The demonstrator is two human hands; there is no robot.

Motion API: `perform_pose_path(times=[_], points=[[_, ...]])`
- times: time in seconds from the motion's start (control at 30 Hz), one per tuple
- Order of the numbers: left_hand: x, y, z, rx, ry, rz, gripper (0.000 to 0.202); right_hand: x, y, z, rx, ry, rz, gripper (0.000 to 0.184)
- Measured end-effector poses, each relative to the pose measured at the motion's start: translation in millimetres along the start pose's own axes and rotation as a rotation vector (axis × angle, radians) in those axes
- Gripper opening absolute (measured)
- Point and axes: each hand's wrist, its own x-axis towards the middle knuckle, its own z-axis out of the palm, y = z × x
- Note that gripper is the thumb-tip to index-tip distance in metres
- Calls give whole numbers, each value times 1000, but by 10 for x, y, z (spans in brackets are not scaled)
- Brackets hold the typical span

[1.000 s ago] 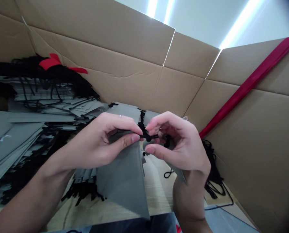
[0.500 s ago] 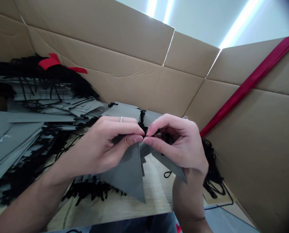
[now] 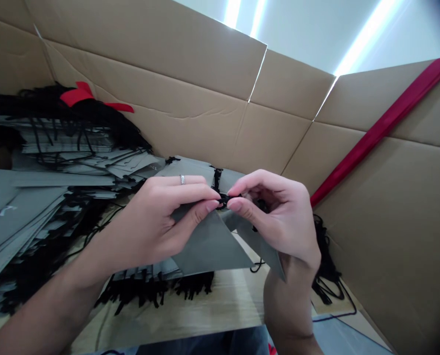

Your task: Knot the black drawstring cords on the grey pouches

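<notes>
Thumb and fingertips of my left hand (image 3: 168,217), which wears a ring, are closed in a pinch on a short black cord (image 3: 224,199). My right hand (image 3: 279,209) pinches the same cord just to the right, with a small gap between the two hands. Below them hangs a grey sheet-like piece (image 3: 212,246) with a pointed corner. A second grey flap (image 3: 268,246) shows under my right hand. How the cord joins these grey pieces is hidden by my fingers.
Grey flat pieces with black cords are piled at the left (image 3: 31,217), a red strip (image 3: 77,93) on top. Black cords (image 3: 327,266) lie at the right. Cardboard walls (image 3: 190,103) enclose the wooden table (image 3: 190,315); a dark red ribbon (image 3: 383,130) crosses the right wall.
My hands have drawn slightly apart, baring a bit of black cord between the fingertips. The hanging grey piece has swung, its pointed corner now further right and higher.
</notes>
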Motion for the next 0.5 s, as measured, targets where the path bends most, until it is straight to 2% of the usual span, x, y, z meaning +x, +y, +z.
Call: perform_pose_path(times=[0.17, 0.37, 0.5], points=[[8, 17, 38, 119, -20, 14, 23, 1, -22, 25, -32, 22, -45, 15], [-22, 11, 127, 205, 122, 29, 16, -25, 8, 39, -115, 18, -122, 16], [-41, -8, 100, 202, 120, 67, 14, -35, 4, 33, -118, 44, -134, 13]])
